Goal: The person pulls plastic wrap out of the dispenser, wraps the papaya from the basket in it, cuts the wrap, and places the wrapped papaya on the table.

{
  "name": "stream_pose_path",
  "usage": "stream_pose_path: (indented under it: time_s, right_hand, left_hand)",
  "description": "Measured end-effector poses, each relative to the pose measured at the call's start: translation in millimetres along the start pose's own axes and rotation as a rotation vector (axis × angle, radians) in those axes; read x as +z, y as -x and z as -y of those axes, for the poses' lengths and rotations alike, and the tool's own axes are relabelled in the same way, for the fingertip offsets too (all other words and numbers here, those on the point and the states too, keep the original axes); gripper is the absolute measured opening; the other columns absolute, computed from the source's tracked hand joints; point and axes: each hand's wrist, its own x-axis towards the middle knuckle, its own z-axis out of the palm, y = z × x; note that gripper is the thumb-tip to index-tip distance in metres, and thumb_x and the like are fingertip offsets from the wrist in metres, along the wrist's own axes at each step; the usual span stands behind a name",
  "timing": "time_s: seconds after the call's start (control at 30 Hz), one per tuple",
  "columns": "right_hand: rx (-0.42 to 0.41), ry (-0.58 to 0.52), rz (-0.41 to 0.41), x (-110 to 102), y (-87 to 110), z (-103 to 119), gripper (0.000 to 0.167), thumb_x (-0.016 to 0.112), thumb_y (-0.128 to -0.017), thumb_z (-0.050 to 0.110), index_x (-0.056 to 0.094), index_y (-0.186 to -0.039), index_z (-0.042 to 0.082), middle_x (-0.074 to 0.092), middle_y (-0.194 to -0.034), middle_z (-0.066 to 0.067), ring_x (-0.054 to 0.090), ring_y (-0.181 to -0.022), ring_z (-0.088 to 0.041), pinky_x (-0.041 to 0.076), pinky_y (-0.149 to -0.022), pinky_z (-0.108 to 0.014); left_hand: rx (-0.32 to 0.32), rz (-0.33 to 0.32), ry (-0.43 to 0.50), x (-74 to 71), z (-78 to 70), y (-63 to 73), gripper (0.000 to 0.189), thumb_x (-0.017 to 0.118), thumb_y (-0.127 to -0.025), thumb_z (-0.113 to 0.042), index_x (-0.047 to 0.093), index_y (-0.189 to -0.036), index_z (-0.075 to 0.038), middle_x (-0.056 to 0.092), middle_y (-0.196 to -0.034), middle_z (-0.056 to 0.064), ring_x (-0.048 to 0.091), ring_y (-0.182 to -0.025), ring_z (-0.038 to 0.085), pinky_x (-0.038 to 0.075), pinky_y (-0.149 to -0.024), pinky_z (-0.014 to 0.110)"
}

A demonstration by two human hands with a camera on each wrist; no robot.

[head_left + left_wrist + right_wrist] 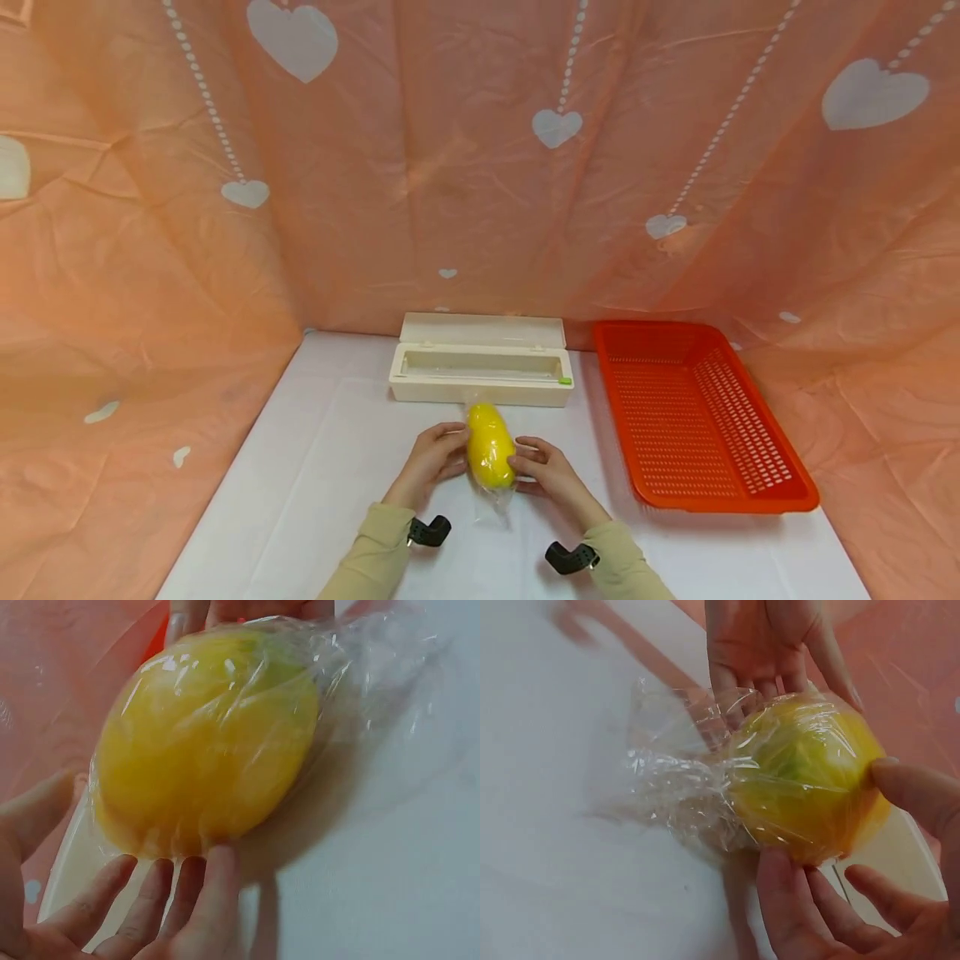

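A yellow fruit (pixel 491 450), long and rounded with a greenish patch at one end, is wrapped in clear cling film (pixel 682 780). Loose film trails from its near end in a crumpled tail. My left hand (pixel 431 462) is at the fruit's left side; in the left wrist view its fairly straight fingertips touch the wrapped surface while the thumb stands apart. From the right side, my right hand (pixel 547 475) holds the fruit, thumb (pixel 900 776) on one face and fingertips against the lower side.
Just beyond the fruit, a long cream dispenser box (pixel 480 392) stands with its lid raised and a small green piece at its right front edge. An orange-red perforated basket (pixel 667 417) sits on the right of the white-covered table (pixel 315 467). Orange curtains with hearts surround the table.
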Motion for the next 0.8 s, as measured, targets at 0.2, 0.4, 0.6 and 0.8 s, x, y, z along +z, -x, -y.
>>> stream_pose_path:
  time_s: [0.2,0.4,0.6,0.8]
  right_hand:
    - [-0.011,0.015,-0.003,5,4.4,-1,0.056,0.069,-0.089,0.017,0.043,-0.13,-0.009,0.058,-0.12,-0.023,0.065,-0.091,-0.027,0.056,-0.078,-0.043]
    - [-0.007,-0.007,-0.003,4,7.6,-4,0.057,0.07,-0.088,0.017,0.043,-0.13,-0.01,0.059,-0.12,-0.022,0.065,-0.091,-0.027,0.056,-0.079,-0.043]
    - [-0.035,0.062,0.012,0,7.6,-3,0.054,0.067,-0.091,0.017,0.043,-0.129,-0.012,0.057,-0.121,-0.026,0.065,-0.094,-0.029,0.055,-0.082,-0.043]
    - [-0.371,0.553,-0.074,-9,14.4,4,0.051,0.069,-0.089,0.016,0.05,-0.132,-0.003,0.059,-0.124,-0.018,0.06,-0.105,-0.031,0.052,-0.087,-0.044]
  left_hand:
    - [-0.006,0.005,-0.038,2.4,1.3,0.4,0.063,0.078,-0.081,-0.031,0.051,-0.127,0.003,0.063,-0.111,0.015,0.066,-0.085,0.024,0.057,-0.075,0.039]
    - [-0.039,0.007,-0.05,-0.1,0.9,-2.0,0.066,0.078,-0.08,-0.035,0.051,-0.128,0.001,0.065,-0.108,0.013,0.066,-0.088,0.024,0.057,-0.076,0.04]
    - [-0.073,0.004,-0.117,3.6,-2.3,-7.2,0.075,0.084,-0.072,-0.037,0.051,-0.128,-0.001,0.063,-0.11,0.014,0.065,-0.086,0.025,0.057,-0.076,0.039]
    - [-0.095,-0.009,-0.169,6.1,-3.1,-14.3,0.072,0.085,-0.071,-0.033,0.052,-0.127,-0.002,0.062,-0.111,0.014,0.065,-0.084,0.024,0.057,-0.073,0.038]
